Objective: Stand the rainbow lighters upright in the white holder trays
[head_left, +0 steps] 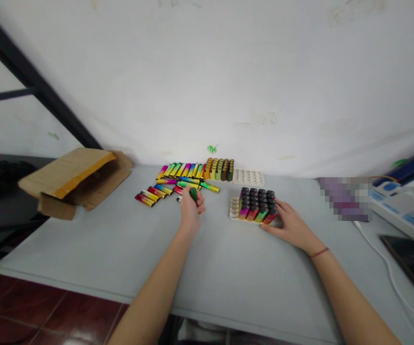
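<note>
My left hand is closed around a green lighter, just in front of a loose spread of colourful lighters lying on the grey table. My right hand rests with fingers spread against the right side of a white tray. That tray holds several upright lighters with black caps, and its left column of slots stands unfilled. Behind the spread, a row of lighters stands against the wall.
An empty white tray lies by the wall. An open cardboard box lies on its side at the table's left. At the right are a white cable, a dark phone and white-blue equipment.
</note>
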{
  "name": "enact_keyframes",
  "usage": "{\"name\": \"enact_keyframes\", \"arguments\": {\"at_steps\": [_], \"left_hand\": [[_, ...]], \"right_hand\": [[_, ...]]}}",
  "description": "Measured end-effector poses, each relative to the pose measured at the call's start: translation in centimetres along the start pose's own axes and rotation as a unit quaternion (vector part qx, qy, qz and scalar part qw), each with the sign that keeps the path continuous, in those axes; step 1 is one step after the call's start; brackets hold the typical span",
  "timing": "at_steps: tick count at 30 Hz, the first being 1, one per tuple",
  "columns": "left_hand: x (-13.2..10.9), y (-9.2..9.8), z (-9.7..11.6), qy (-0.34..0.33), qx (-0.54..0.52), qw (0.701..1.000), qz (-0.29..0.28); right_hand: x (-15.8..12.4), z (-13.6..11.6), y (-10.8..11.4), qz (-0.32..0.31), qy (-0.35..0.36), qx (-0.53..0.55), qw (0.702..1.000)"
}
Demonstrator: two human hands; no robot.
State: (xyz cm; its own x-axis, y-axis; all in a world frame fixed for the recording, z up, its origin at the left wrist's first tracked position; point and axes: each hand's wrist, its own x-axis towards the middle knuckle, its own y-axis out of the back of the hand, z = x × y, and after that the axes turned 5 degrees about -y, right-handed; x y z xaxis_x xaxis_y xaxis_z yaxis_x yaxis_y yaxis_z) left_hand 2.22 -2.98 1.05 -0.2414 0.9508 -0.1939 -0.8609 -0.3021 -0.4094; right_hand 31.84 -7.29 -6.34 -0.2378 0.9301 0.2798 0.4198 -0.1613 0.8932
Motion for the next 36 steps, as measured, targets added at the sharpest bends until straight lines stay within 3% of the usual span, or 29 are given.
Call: {"name": "enact_keyframes", "arguments": {"at_steps": [3, 6, 10, 12, 19, 26, 36], "left_hand": [[0.1, 0.0, -1.3, -0.033, 0.048, 0.997, -0.05], [0.2, -0.2, -2.9, -0.117, 0.122, 0.981, -0.091], [1.0, -1.2, -4.2, -0.26, 0.235, 0.924, -0.154], [1.6, -1.8, -4.5, -0.297, 0.271, 0.897, -0.181], [2.1, -2.3, -5.1, -0.256, 0.278, 0.901, -0.212], [1.5, -2.2, -4.8, -0.254, 0.31, 0.888, -0.226], [1.4, -2.1, -5.0, -0.332, 0.357, 0.842, -0.233]], "right_hand": [[0.0, -0.1, 0.1, -0.002, 0.002, 0.003, 1.0], [0.1, -0.2, 0.1, -0.002, 0.002, 0.006, 1.0], [0.1, -0.2, 0.2, -0.001, 0.004, 0.009, 1.0], [0.1, -0.3, 0.2, 0.003, 0.005, 0.01, 1.0], [0.1, -0.4, 0.1, 0.008, 0.007, 0.013, 1.0], [0.0, -0.5, 0.2, 0.009, 0.007, 0.012, 1.0], [0.0, -0.5, 0.3, 0.005, 0.009, 0.011, 1.0]]}}
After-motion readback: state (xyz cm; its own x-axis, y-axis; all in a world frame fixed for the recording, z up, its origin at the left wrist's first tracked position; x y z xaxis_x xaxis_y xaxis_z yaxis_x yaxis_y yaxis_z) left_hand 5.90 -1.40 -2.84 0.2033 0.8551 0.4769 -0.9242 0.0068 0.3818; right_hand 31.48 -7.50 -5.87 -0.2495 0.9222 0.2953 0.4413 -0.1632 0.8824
